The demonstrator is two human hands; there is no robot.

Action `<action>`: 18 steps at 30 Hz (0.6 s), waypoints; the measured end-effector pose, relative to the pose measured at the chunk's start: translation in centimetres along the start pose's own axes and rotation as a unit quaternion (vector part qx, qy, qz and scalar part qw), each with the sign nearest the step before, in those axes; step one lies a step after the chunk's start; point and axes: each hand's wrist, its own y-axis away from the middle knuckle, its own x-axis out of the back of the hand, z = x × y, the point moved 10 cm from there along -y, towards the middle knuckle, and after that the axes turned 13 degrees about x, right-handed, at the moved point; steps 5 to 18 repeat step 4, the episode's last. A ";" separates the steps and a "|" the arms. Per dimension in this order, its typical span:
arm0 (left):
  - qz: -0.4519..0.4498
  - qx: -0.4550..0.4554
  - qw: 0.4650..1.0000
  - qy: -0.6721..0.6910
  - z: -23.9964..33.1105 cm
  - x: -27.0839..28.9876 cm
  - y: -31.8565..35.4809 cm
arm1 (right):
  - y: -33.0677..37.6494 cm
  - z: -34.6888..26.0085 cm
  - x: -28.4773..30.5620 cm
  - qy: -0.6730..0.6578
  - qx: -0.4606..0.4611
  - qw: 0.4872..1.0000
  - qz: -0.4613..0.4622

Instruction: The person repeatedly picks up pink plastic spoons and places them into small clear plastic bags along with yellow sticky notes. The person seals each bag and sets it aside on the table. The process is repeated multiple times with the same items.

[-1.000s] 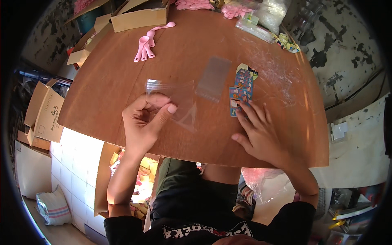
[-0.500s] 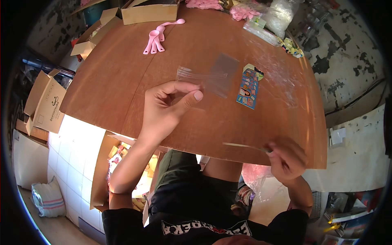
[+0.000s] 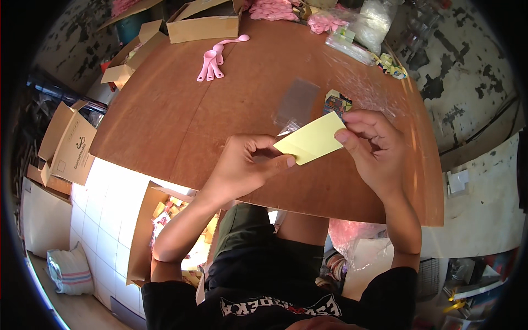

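Note:
Both hands hold a pale yellow card (image 3: 311,142) above the brown round table (image 3: 181,118). My left hand (image 3: 247,165) pinches its lower left end together with a clear plastic bag (image 3: 290,127) whose top shows just above the card. My right hand (image 3: 369,144) grips the card's upper right corner. A colourful printed card (image 3: 336,102) lies on the table right behind my right fingers. A grey rectangular sheet (image 3: 298,99) rests flat beyond the bag.
Pink measuring spoons (image 3: 215,56) lie at the far left of the table. Cardboard boxes (image 3: 202,21) stand at the back, with pink items and plastic bags (image 3: 352,22) at the far right. More boxes (image 3: 69,143) sit on the floor at left.
My right hand came up from the table's near edge with a yellow card and now holds it against the bag in my left hand, which stayed above the table.

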 end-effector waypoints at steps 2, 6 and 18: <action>-0.030 0.014 0.999 -0.022 0.1 -0.8 0.1 | 0.3 0.2 -0.2 -0.002 -0.012 1.000 -0.005; -0.021 0.016 0.997 -0.077 0.0 -0.9 0.0 | 0.5 -0.5 -2.1 0.029 0.066 0.992 -0.102; -0.021 0.016 0.997 -0.077 0.0 -0.9 0.0 | 0.5 -0.5 -2.1 0.029 0.066 0.992 -0.102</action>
